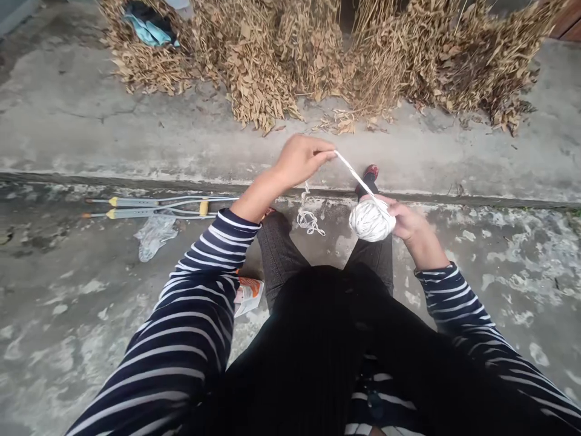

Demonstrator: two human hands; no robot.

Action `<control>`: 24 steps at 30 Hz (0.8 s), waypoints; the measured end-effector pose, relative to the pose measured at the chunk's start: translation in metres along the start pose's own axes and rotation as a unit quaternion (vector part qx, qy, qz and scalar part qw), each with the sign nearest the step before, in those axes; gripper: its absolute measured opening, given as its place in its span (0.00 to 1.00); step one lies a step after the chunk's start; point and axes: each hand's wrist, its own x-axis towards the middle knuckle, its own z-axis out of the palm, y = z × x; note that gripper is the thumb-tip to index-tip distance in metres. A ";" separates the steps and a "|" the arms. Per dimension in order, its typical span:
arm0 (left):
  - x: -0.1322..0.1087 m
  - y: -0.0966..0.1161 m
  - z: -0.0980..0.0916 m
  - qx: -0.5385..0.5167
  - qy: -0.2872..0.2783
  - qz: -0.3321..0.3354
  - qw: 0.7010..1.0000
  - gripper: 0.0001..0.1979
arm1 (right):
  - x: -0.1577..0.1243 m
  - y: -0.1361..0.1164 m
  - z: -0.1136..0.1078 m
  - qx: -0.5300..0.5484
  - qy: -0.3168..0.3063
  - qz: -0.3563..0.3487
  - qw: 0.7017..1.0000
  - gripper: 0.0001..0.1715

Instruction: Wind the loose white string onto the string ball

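Dry leafy stalks (318, 54) fill twelve o'clock across the concrete ground (68, 103); a pair of crutches (154, 208) lies at nine o'clock. At centre the right hand (408, 221) cups a white ball of cord (370, 221), while the left hand (299, 158), toward eleven o'clock of it, pinches the taut strand (358, 178). A loose tangle (310, 219) dangles below. Likely risks: the ball slipping from the cupped palm and rolling off, or the tangle knotting under pull
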 end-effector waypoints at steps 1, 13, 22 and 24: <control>-0.001 0.000 0.000 -0.001 0.012 -0.003 1.000 0.07 | 0.003 0.003 0.002 -0.010 0.000 -0.001 1.000 0.33; -0.110 0.015 0.002 0.076 0.102 -0.004 0.992 0.20 | 0.023 0.036 -0.008 -0.079 0.242 -0.138 0.957 0.30; -0.175 -0.046 0.015 0.096 0.046 -0.161 0.981 0.21 | 0.014 -0.002 -0.025 -0.064 0.399 -0.317 0.858 0.34; -0.173 -0.077 0.020 0.106 0.024 -0.187 0.976 0.19 | 0.004 -0.018 -0.020 -0.058 0.359 -0.327 0.872 0.33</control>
